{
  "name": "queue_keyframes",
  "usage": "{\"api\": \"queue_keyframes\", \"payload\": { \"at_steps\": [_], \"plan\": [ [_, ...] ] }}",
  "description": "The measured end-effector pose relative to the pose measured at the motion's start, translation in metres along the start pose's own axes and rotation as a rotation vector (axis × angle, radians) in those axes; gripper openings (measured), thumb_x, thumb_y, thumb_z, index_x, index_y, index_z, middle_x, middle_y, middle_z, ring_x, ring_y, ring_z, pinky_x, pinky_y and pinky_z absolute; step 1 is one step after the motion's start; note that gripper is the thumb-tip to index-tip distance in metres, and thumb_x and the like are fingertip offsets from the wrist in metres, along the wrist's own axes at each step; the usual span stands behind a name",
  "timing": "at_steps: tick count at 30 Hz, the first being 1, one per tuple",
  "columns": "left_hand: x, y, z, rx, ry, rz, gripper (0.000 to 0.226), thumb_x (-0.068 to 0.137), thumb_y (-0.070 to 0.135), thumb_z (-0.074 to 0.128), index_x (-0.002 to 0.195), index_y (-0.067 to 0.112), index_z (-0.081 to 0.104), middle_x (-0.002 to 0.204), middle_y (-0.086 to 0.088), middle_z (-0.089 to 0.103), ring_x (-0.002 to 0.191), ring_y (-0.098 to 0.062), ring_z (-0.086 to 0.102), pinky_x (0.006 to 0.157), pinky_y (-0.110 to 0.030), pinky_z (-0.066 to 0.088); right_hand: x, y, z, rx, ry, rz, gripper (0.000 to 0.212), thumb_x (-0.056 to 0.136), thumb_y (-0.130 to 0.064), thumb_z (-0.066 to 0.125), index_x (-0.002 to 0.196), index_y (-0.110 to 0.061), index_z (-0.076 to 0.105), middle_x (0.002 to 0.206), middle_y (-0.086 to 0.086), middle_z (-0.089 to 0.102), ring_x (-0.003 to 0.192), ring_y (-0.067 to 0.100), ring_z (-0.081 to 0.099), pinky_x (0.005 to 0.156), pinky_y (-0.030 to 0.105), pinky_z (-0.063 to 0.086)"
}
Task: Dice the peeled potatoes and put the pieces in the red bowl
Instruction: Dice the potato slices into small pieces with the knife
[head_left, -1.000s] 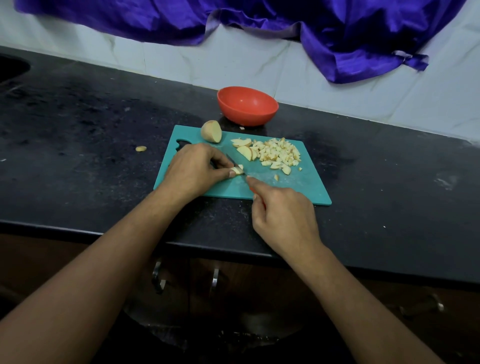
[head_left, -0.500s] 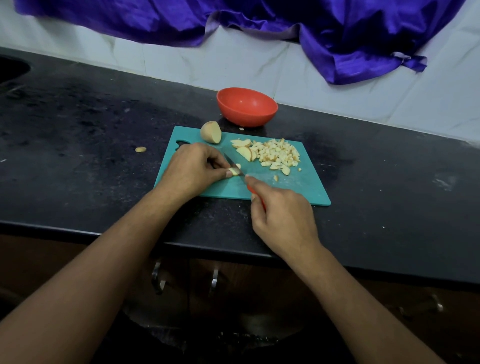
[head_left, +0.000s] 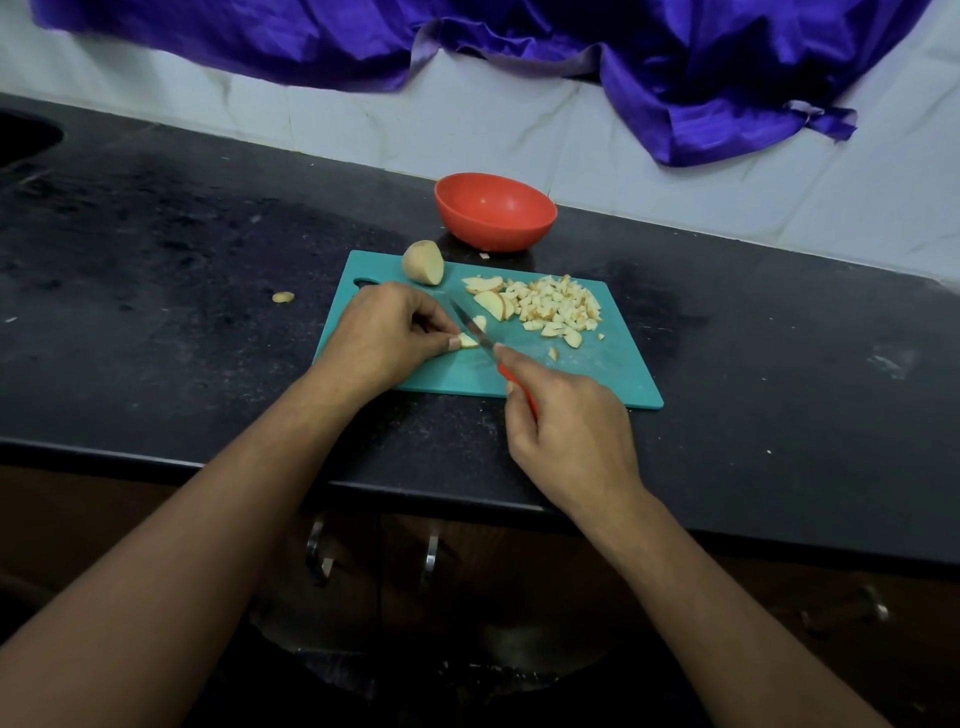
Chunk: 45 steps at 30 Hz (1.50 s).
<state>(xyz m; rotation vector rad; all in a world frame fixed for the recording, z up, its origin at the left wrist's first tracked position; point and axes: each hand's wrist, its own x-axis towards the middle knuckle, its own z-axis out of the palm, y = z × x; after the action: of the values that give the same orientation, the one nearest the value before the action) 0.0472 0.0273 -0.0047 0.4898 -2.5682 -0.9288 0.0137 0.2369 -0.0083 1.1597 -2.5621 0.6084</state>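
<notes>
Left hand curls over the left part of the board, thumb and fingertips pinching a small potato piece. Right hand grips the red handle of a knife, its blade against that piece. Dice are heaped on the board's far right, and a potato half stands at its far edge. Just behind, the bowl sits on the dark surface. One scrap lies left of the board.
</notes>
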Motion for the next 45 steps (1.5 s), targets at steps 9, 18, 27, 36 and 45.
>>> {"api": "queue_keyframes", "payload": {
  "at_steps": [9,18,27,36,45],
  "plan": [
    [0.002,-0.001,0.0,-0.036,-0.008,-0.024,0.007,0.081,0.03,0.086,0.082,0.03,0.08,0.073,0.02,0.07,0.066,0.013,0.057,0.063,-0.009,0.037,0.003,-0.002,0.0,-0.08,-0.065,-0.04,0.045,0.101,-0.029,0.051,0.146,-0.033,0.055,0.083,-0.005,0.068,0.073,0.015,0.06,0.065,0.036,0.05],
    [0.0,-0.001,-0.002,-0.011,-0.002,-0.032,0.005,0.083,0.029,0.085,0.085,0.029,0.08,0.076,0.019,0.069,0.071,0.008,0.059,0.068,-0.009,0.042,0.0,0.001,0.0,-0.001,-0.003,-0.006,0.042,0.102,-0.028,0.052,0.144,-0.031,0.058,0.079,-0.007,0.066,0.065,0.01,0.055,0.059,0.033,0.048],
    [0.0,0.001,-0.002,-0.004,0.006,-0.023,0.014,0.082,0.031,0.086,0.075,0.033,0.074,0.074,0.018,0.068,0.072,0.004,0.059,0.064,-0.011,0.037,0.0,0.003,0.002,-0.036,-0.009,-0.045,0.041,0.102,-0.03,0.053,0.142,-0.031,0.058,0.078,-0.01,0.065,0.065,0.008,0.054,0.058,0.031,0.045],
    [0.0,0.001,-0.002,-0.006,0.009,-0.031,0.007,0.082,0.029,0.085,0.084,0.027,0.079,0.078,0.017,0.071,0.074,0.005,0.06,0.066,-0.012,0.041,0.003,0.003,0.002,-0.113,-0.056,-0.053,0.044,0.102,-0.031,0.051,0.145,-0.035,0.055,0.08,-0.01,0.065,0.071,0.007,0.052,0.062,0.029,0.036],
    [0.003,0.004,-0.001,0.008,-0.002,-0.026,0.01,0.082,0.029,0.086,0.09,0.029,0.079,0.078,0.018,0.07,0.074,0.002,0.063,0.081,-0.025,0.055,0.008,0.035,0.005,0.549,0.149,0.254,0.039,0.1,-0.023,0.061,0.137,-0.033,0.065,0.12,-0.021,0.069,0.098,-0.006,0.065,0.089,0.025,0.057]
  ]
}}
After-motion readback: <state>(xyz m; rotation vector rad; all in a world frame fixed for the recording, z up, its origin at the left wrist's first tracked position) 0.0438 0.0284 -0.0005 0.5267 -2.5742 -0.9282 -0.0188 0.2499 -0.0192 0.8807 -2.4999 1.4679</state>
